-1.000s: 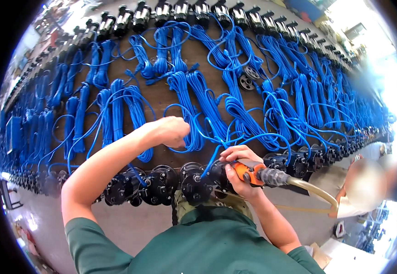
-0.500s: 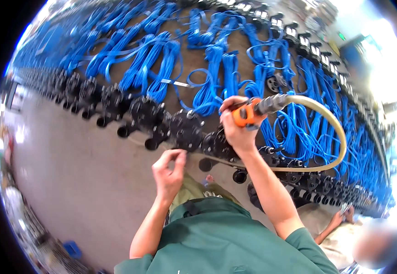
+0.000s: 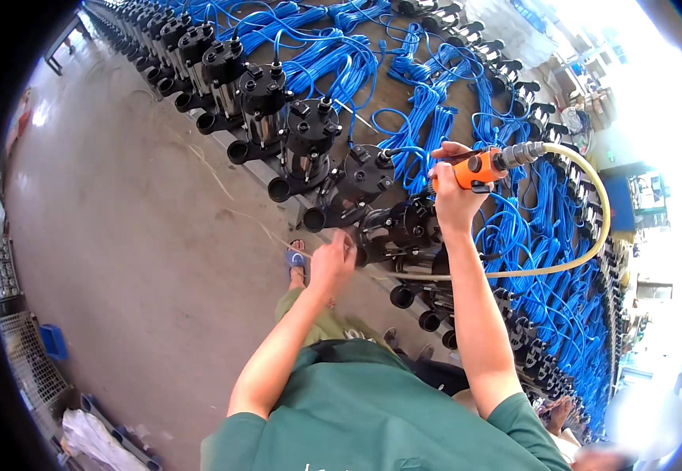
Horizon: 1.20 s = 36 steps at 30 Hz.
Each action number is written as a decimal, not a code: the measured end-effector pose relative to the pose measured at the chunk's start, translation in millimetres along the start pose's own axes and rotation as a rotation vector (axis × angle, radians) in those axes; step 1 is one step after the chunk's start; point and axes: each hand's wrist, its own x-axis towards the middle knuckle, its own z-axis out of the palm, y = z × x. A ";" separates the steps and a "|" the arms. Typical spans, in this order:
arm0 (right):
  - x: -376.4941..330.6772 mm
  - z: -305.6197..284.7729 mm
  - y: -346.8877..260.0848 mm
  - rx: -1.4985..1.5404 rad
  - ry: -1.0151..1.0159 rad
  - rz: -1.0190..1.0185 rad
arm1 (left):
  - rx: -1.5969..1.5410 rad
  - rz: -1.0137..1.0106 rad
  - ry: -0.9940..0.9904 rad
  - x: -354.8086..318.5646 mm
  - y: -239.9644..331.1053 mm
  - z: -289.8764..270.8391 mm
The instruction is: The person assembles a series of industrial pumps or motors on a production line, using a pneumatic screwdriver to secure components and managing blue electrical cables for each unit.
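Note:
My right hand (image 3: 455,202) is wrapped round an orange air tool (image 3: 478,169), its fitting joined to a pale yellow hose (image 3: 601,206). The tool is over the near row of black, cylinder-shaped pumps, and its working end is hidden by my fingers. Lower and to the left, my left hand (image 3: 330,267) has its fingers curled together beside a black and silver pump (image 3: 392,229). Those fingertips are slightly blurred, so anything in them cannot be made out. Another upright pump (image 3: 363,174) stands just beyond, with a blue cable at its top.
More pumps (image 3: 309,129) line the bench edge, with coiled blue cables (image 3: 427,102) behind them and a second row at the far side. A co-worker's hand (image 3: 558,412) shows at lower right. Concrete floor (image 3: 137,259) and a blue bin (image 3: 53,341) are to the left.
The view has swung, and the pump row now slopes more steeply. In the picture both hands have shifted right and up, the right hand still gripping the air tool.

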 end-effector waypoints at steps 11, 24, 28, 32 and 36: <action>-2.5 3.3 -20.3 0.016 0.027 -0.020 | -1.623 -0.404 -0.324 -5.4 10.5 104.8; -80.8 -53.6 -69.4 0.183 0.187 0.007 | -2.102 -0.666 0.020 2.3 21.8 121.1; -88.4 -55.3 -59.2 0.144 0.170 0.038 | -2.055 -0.677 0.028 1.3 20.1 124.4; -94.6 -55.7 -50.2 0.101 0.119 0.069 | -2.035 -0.675 0.059 1.4 17.7 130.6; -95.8 -50.7 -40.3 0.124 -0.007 0.046 | -2.032 -0.641 0.039 1.5 17.0 127.9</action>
